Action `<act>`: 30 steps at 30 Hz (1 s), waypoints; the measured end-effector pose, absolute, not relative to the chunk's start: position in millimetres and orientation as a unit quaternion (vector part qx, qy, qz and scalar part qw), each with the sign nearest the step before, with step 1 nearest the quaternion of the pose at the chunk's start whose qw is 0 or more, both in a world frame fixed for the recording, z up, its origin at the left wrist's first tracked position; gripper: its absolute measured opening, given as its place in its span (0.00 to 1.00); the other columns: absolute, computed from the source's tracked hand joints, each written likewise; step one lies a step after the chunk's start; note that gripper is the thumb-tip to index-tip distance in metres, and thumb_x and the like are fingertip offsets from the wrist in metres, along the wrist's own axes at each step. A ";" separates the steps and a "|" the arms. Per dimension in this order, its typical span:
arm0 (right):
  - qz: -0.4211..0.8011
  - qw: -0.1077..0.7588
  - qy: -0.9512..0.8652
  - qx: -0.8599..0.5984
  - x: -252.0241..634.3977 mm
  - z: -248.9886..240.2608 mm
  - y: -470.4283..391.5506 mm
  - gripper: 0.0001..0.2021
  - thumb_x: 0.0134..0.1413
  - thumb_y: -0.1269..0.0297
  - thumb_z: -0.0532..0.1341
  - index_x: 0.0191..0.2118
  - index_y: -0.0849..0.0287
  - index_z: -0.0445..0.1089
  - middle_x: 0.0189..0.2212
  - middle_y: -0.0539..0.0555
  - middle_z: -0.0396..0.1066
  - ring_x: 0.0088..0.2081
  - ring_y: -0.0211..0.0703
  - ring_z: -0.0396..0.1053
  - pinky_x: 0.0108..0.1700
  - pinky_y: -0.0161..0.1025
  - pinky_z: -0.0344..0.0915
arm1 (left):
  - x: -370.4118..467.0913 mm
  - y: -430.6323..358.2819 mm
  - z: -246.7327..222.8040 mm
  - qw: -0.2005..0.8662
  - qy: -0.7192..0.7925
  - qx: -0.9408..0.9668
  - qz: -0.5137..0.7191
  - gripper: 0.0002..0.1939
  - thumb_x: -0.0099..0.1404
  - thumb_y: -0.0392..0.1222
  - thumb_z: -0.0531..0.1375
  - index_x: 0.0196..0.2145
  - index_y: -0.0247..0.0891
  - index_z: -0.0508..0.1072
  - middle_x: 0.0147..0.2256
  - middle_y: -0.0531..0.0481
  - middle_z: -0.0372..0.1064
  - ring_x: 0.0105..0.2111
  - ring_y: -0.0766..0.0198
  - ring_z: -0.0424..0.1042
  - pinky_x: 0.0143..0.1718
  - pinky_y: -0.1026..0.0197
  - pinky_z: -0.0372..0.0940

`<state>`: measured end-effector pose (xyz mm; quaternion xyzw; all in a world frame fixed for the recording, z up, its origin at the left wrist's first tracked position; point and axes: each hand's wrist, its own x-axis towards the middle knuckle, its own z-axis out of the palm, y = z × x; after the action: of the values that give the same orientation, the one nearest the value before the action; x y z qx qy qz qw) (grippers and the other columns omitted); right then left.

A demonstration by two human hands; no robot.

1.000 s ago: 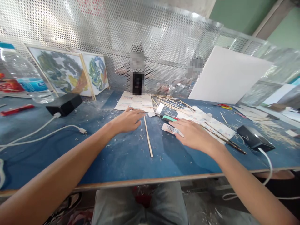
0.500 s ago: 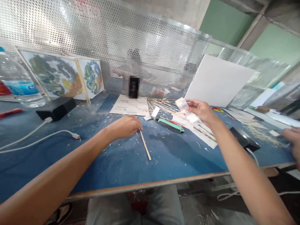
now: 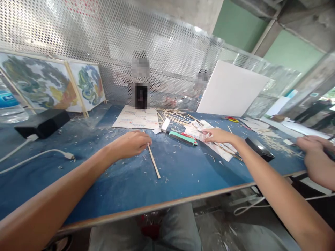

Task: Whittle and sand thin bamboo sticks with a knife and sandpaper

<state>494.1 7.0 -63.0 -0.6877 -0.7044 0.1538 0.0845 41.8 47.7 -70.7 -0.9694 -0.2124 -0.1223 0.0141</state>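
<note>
My left hand [image 3: 136, 143] is closed, with its fingertips pinching the far end of a thin wooden stick [image 3: 154, 162], which lies slanted on the blue table. My right hand [image 3: 218, 136] hangs low over white printed paper [image 3: 222, 153], fingers curved and apart, with nothing plainly held. Just left of that hand lie a green utility knife [image 3: 183, 138] and a red-handled tool [image 3: 187, 135], partly hidden behind it. Small white card pieces [image 3: 165, 124] sit beside the knife. Thin wooden strips [image 3: 175, 116] are heaped behind them.
A printed board [image 3: 136, 118] lies at the back, near painted panels [image 3: 39, 83] and a black box [image 3: 42, 122] with white cables. A white board [image 3: 231, 89] leans on the perforated screen. Another black box [image 3: 259, 149] stands at right, near another person's hands [image 3: 312, 146].
My right hand has come down to the papers and no longer holds up the white crumpled packet. My left hand keeps the stick. The view has turned slightly right.
</note>
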 end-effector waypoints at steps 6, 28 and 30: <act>0.108 0.080 -0.713 -0.688 485.3 -62.0 12.0 0.39 0.40 0.51 0.71 0.60 0.58 0.68 0.53 0.63 0.73 0.50 0.60 0.71 0.48 0.45 0.64 | 40.3 45.1 -71.5 -0.001 -0.216 -0.968 -0.131 0.14 0.71 0.37 0.52 0.43 0.43 0.78 0.43 0.46 0.78 0.45 0.53 0.75 0.50 0.51 0.66; 0.469 0.328 -0.747 -0.338 301.1 -34.4 0.8 0.16 0.59 0.51 0.64 0.42 0.61 0.75 0.33 0.53 0.74 0.31 0.38 0.68 0.32 0.34 0.63 | 51.2 18.4 -53.3 -0.490 -0.159 -0.768 -0.379 0.24 0.60 0.43 0.68 0.52 0.38 0.69 0.44 0.42 0.79 0.42 0.55 0.79 0.41 0.56 0.74; 0.487 0.327 -0.739 -0.332 298.9 -50.8 4.4 0.18 0.59 0.50 0.63 0.42 0.62 0.74 0.31 0.53 0.74 0.30 0.39 0.68 0.30 0.34 0.62 | 51.5 16.2 -53.0 -0.510 -0.156 -0.757 -0.379 0.26 0.56 0.42 0.72 0.51 0.38 0.71 0.42 0.43 0.80 0.40 0.54 0.79 0.39 0.56 0.75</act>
<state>298.9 4.4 -50.8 -0.3318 -0.7386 0.4869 0.3274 51.5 16.2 -53.0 -0.7567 -0.1556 -0.3787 -0.5097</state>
